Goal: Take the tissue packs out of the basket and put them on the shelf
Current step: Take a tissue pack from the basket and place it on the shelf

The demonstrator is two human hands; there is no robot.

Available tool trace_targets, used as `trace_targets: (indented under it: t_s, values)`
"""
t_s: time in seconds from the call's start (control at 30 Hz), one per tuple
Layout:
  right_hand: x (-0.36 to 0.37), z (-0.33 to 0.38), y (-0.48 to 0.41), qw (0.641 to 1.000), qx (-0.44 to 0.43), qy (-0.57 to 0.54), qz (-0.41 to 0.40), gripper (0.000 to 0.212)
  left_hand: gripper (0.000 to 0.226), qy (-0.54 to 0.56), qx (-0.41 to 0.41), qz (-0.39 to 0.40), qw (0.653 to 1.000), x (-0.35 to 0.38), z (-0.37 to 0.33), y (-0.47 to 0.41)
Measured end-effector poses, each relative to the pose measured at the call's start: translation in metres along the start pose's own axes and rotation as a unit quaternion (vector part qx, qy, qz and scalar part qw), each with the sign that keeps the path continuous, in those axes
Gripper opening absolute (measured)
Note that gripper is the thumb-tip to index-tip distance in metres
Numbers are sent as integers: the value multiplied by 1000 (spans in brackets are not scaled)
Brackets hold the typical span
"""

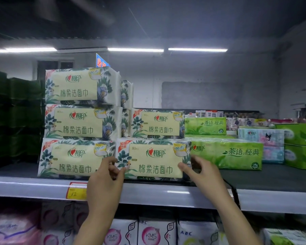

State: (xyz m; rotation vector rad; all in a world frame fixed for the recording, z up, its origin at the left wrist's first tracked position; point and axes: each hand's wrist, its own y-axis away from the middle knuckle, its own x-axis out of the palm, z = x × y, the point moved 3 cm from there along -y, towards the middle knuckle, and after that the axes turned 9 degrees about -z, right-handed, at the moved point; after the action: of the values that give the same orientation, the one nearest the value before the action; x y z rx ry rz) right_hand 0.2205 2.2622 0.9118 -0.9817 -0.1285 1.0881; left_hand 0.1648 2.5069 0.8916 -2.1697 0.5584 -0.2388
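A cream tissue pack (pixel 153 159) with leaf print stands on the grey shelf (pixel 184 194), at the front. My left hand (pixel 106 175) grips its left end and my right hand (pixel 204 174) grips its right end. Another pack (pixel 156 123) lies on top of it. To the left stands a stack of three like packs (pixel 79 122). The basket is out of view.
Green tissue packs (pixel 227 154) lie right of the held pack, with green boxes (pixel 300 145) at far right. Dark green packs (pixel 16 119) fill the shelf's left end. A yellow price tag (pixel 76 192) hangs on the shelf edge. Pink and white packs (pixel 148 234) fill the shelf below.
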Motion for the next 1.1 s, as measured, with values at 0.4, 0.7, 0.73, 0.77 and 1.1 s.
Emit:
trace_targets:
  t_s: [0.4,0.7,0.73,0.77,1.1]
  values:
    - [2,2,7,990,3,140,-10,65,7,-7,33,63,997,7,8,10]
    - [-32,-3,55,972,35,-197,-127,17,16,190,-63,55,978,-17,-5,34]
    - [-37,-5,59,970,41,-203,-129,16,16,210,-78,64,972,-19,-8,38]
    - [-42,-7,64,968,46,-209,-131,15,15,226,-93,76,967,-20,-11,42]
    - [-71,-24,121,957,117,-215,-155,18,14,239,-145,167,946,-29,-23,78]
